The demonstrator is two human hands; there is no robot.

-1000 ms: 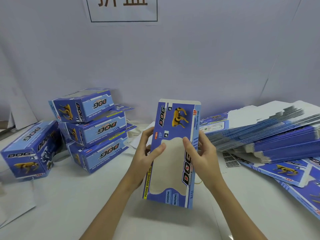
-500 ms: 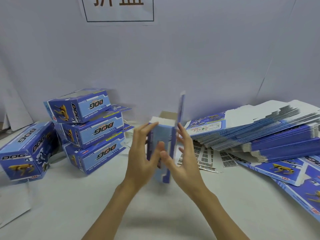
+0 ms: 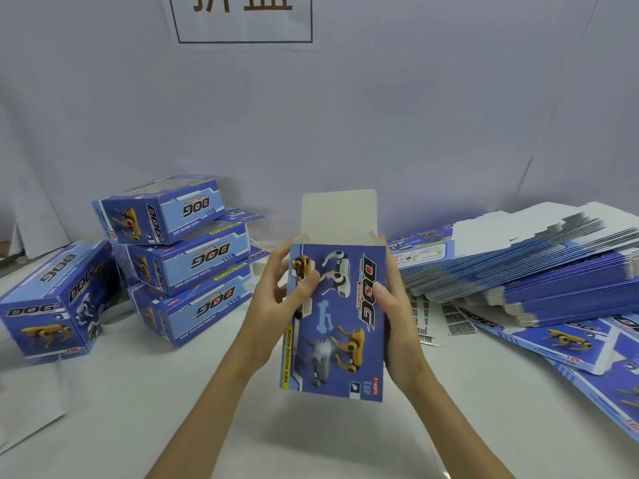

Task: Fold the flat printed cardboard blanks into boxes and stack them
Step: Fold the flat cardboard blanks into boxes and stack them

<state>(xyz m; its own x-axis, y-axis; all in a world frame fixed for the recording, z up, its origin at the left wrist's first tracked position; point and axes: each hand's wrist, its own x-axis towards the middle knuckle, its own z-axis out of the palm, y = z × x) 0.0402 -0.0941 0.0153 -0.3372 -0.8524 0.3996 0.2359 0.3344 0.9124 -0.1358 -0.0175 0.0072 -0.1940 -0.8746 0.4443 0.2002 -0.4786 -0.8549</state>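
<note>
A blue printed box (image 3: 340,326) with dog pictures stands upright above the white table, opened into a tube with its white top flap (image 3: 339,212) sticking up. My left hand (image 3: 276,305) grips its left edge, thumb on the printed face. My right hand (image 3: 396,323) grips the right edge, thumb on the front. Three folded boxes (image 3: 186,257) are stacked at the left, and another folded box (image 3: 52,302) lies beside them. A thick pile of flat blanks (image 3: 539,271) lies at the right.
Loose flat blanks (image 3: 587,344) spread near the right edge of the table. Small barcode sheets (image 3: 446,323) lie behind my right hand. A white paper sheet (image 3: 27,402) lies at the front left. A grey backdrop with a sign (image 3: 242,15) closes off the rear.
The blank was flat with its window side toward me, then turned edge-on; now it is opened into a box shape with the back panel facing me and the top flap raised.
</note>
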